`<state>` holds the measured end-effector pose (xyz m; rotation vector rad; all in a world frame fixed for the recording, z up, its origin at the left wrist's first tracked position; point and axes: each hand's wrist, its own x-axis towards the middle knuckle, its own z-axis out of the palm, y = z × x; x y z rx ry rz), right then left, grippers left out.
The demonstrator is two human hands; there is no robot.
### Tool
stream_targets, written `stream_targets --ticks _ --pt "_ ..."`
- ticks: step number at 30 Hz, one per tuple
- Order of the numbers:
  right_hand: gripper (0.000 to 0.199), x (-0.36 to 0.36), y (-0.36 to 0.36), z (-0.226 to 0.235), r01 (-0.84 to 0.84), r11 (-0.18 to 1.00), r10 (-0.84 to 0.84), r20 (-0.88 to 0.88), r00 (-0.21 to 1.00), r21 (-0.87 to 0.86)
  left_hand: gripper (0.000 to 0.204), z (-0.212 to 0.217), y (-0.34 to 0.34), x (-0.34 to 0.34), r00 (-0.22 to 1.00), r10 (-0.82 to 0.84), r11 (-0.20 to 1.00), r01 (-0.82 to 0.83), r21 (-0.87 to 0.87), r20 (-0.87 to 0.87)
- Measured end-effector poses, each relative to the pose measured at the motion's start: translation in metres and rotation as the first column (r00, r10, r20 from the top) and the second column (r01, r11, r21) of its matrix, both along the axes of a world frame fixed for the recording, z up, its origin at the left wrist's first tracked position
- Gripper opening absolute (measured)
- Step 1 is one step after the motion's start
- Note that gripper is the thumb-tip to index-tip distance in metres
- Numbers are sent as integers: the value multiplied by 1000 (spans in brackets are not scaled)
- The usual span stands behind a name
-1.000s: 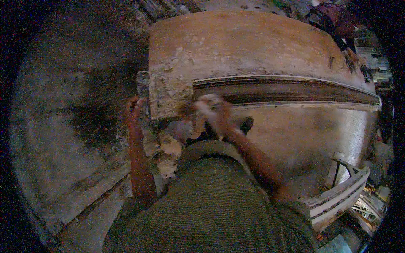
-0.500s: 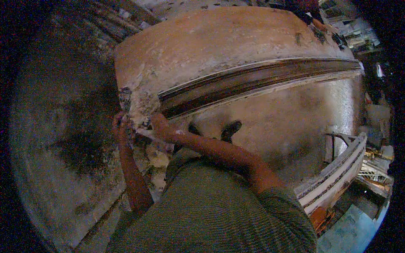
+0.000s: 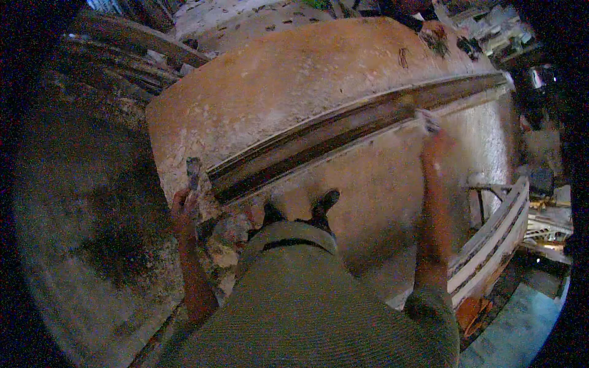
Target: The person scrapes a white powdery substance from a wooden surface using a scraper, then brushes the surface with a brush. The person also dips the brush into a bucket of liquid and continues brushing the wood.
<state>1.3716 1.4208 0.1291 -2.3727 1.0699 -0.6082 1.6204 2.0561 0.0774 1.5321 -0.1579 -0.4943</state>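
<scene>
A long dark trough-like moulding [image 3: 343, 132] with pale edges runs from near left to far right across a dusty brown board. At its near left end, my left hand [image 3: 186, 208] is closed around a small grey flat-ended tool [image 3: 193, 167], whose exact kind is unclear. My right arm reaches out to the far right part of the moulding. There my right hand [image 3: 431, 127], whitish at the fingers and smeared by motion, is over the moulding's near edge. Whether it holds anything cannot be made out.
The brown board [image 3: 276, 61] extends beyond the moulding. My feet [image 3: 324, 202] stand on the near side. A curved pale slatted wooden piece [image 3: 494, 239] lies at right. Wooden beams [image 3: 138, 37] lie at far left. Another person [image 3: 408, 13] is partly visible at the far right.
My right hand has left my left hand's side at the near left end and swung far right along the moulding. My left hand stays near that end, with the grey tool now showing.
</scene>
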Motion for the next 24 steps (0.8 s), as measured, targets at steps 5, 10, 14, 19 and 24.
stream_targets --ticks 5,10,14,19,24 --pt "34 59 156 -44 -669 619 631 247 736 412 23 26 -87 8 951 -58 971 -17 238 304" --pt "31 24 34 -28 -286 932 263 128 956 223 30 52 -144 2 944 -304 904 243 353 131" --pt "34 -54 -128 6 425 895 -414 103 905 -136 32 42 -218 -37 770 -600 776 498 387 214" --pt "36 -78 -126 16 187 925 -376 716 588 332 35 -32 -322 -45 546 -680 731 458 505 489" --pt "25 -114 -41 15 479 843 -538 398 743 244 35 -77 -427 -73 484 -627 773 287 566 610"
